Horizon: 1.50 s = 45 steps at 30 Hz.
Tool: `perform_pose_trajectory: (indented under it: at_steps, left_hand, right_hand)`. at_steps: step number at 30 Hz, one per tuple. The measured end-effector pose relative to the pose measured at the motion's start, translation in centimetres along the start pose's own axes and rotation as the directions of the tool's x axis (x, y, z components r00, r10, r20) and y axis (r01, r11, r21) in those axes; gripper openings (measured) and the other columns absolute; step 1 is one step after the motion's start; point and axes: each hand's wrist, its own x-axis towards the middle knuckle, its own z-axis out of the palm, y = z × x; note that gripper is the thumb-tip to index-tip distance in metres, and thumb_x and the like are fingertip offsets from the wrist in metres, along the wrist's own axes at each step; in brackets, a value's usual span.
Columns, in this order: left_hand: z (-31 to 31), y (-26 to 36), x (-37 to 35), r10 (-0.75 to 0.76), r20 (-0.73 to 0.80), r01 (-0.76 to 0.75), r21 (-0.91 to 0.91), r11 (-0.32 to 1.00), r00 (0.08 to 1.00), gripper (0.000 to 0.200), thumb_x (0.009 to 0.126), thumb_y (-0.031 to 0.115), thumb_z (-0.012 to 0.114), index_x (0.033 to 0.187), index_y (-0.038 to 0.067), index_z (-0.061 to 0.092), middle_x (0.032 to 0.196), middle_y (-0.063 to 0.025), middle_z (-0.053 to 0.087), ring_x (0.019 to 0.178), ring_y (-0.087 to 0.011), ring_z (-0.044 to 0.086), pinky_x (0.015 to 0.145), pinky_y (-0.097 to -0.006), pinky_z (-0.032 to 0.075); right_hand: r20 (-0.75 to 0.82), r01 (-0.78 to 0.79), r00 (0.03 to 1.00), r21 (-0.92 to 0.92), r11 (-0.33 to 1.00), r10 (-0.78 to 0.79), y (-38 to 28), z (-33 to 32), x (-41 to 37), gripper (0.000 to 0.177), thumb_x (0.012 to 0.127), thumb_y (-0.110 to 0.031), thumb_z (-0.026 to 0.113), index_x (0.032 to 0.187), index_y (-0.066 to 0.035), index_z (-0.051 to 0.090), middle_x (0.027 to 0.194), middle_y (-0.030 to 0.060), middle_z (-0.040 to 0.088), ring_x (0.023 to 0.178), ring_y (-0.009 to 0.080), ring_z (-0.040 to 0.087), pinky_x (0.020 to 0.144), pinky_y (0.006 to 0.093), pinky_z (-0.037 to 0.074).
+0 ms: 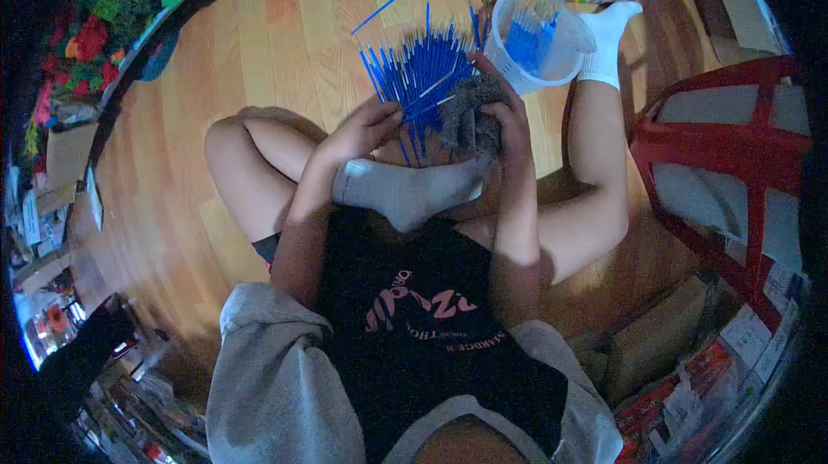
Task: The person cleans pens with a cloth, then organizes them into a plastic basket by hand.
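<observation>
A large heap of thin blue paintbrushes (435, 54) with silvery ferrules lies on the floor in front of my crossed leg. My left hand (362, 130) is closed, its fingertips pinching one blue-handled paintbrush (424, 107) at the heap's near edge. That brush slants up to the right, reaching toward a dark grey cloth (471, 119). My right hand (511, 121) is wrapped around the cloth, which bunches over the heap's right side. The cloth hides part of the brushes and the far end of the held one.
A translucent plastic bucket (556, 67) with more blue brushes stands beyond my right hand. Two loose brushes (376, 14) lie past the heap. A red-framed chair or stool (759, 149) is at the right, above a cardboard box (660, 339). Colourful tufts (108, 7) fill the upper left.
</observation>
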Motion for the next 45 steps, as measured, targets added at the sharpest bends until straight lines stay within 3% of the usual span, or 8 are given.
perform_pose_trajectory:
  at_steps: [11, 16, 19, 20, 27, 29, 37, 45]
  left_hand:
    - [-3.5, 1.8, -0.9, -0.107, -0.162, 0.087, -0.126, 0.988, 0.981, 0.023, 0.089, 0.025, 0.036, 0.083, 0.007, 0.049, 0.059, 0.0057, 0.037, 0.051, -0.0037, 0.034, 0.043, -0.0188, 0.029]
    - [-1.4, 1.1, 0.8, -0.112, -0.444, -0.019, -0.279, 0.960, 0.889, 0.022, 0.089, 0.023, 0.036, 0.083, 0.004, 0.047, 0.067, 0.0009, 0.046, 0.057, -0.0063, 0.042, 0.050, -0.0203, 0.036]
    - [1.3, 2.1, 1.7, -0.138, -0.401, -0.007, -0.341, 0.940, 0.906, 0.021, 0.089, 0.020, 0.037, 0.086, 0.002, 0.047, 0.075, -0.0039, 0.051, 0.064, -0.0103, 0.047, 0.058, -0.0226, 0.040]
    - [1.3, -0.3, 2.4, 0.043, -0.446, -0.041, 0.014, 0.999, 0.894, 0.020, 0.088, 0.019, 0.039, 0.090, 0.000, 0.047, 0.079, -0.0066, 0.054, 0.070, -0.0134, 0.050, 0.063, -0.0251, 0.041]
    - [3.4, -5.1, 4.1, 0.056, -0.582, -0.087, -0.025, 0.996, 0.811, 0.024, 0.085, 0.021, 0.042, 0.090, -0.002, 0.048, 0.078, -0.0199, 0.053, 0.073, -0.0271, 0.052, 0.067, -0.0329, 0.040]
    - [3.2, -1.5, 3.3, 0.055, -0.584, -0.019, 0.068, 0.997, 0.810, 0.025, 0.085, 0.021, 0.040, 0.090, -0.002, 0.048, 0.078, -0.0204, 0.053, 0.073, -0.0297, 0.052, 0.067, -0.0337, 0.040]
    - [6.2, 0.6, 3.1, 0.195, -0.485, -0.041, 0.310, 0.950, 0.852, 0.027, 0.087, 0.024, 0.036, 0.095, 0.002, 0.049, 0.083, -0.0232, 0.054, 0.081, -0.0373, 0.053, 0.070, -0.0407, 0.040]
    - [7.2, 3.5, 2.2, -0.097, -0.250, 0.184, 0.352, 0.918, 0.963, 0.037, 0.087, 0.032, 0.035, 0.101, 0.001, 0.049, 0.091, -0.0219, 0.055, 0.086, -0.0356, 0.052, 0.076, -0.0385, 0.040]
  right_hand:
    - [-0.078, 0.195, 0.974, -0.180, 0.964, -0.212, 1.4, -1.8, 0.6, 0.066, 0.054, -0.013, 0.046, 0.117, 0.005, 0.039, 0.113, 0.0106, 0.045, 0.095, 0.0175, 0.048, 0.085, 0.0266, 0.036]
    - [0.038, -0.123, 0.992, -0.006, 0.992, 0.123, 0.8, 0.9, 0.0, 0.058, 0.059, -0.006, 0.046, 0.117, -0.005, 0.045, 0.112, 0.0085, 0.049, 0.101, 0.0165, 0.046, 0.089, 0.0259, 0.032]
    - [0.060, -0.061, 0.996, -0.159, 0.985, 0.071, 1.7, 2.3, -0.1, 0.059, 0.059, -0.001, 0.047, 0.117, -0.007, 0.045, 0.110, 0.0070, 0.050, 0.095, 0.0146, 0.048, 0.086, 0.0243, 0.035]
    - [0.070, 0.002, 0.997, -0.260, 0.966, 0.017, 2.0, 2.6, -0.1, 0.054, 0.065, -0.001, 0.049, 0.119, -0.006, 0.043, 0.110, 0.0066, 0.050, 0.095, 0.0153, 0.048, 0.087, 0.0254, 0.034]
    - [-0.031, 0.022, 0.999, -0.393, 0.919, -0.037, 4.1, 2.4, 0.4, 0.040, 0.081, -0.008, 0.047, 0.119, -0.002, 0.040, 0.113, 0.0082, 0.047, 0.102, 0.0147, 0.044, 0.089, 0.0252, 0.031]
    - [-0.288, -0.085, 0.958, -0.290, 0.953, -0.002, 3.9, 2.3, 0.5, 0.042, 0.080, -0.017, 0.051, 0.118, -0.002, 0.041, 0.113, 0.0125, 0.048, 0.102, 0.0201, 0.045, 0.089, 0.0280, 0.032]
    - [-0.309, -0.138, 0.947, -0.128, 0.982, 0.093, 5.0, 2.1, 0.8, 0.036, 0.078, -0.026, 0.057, 0.103, 0.000, 0.051, 0.096, 0.0082, 0.055, 0.087, 0.0185, 0.051, 0.079, 0.0271, 0.038]
    - [-0.436, -0.235, 0.880, -0.051, 0.971, 0.190, 4.1, 1.8, 0.5, 0.032, 0.070, -0.030, 0.066, 0.083, -0.003, 0.054, 0.077, 0.0048, 0.057, 0.066, 0.0135, 0.052, 0.061, 0.0260, 0.042]
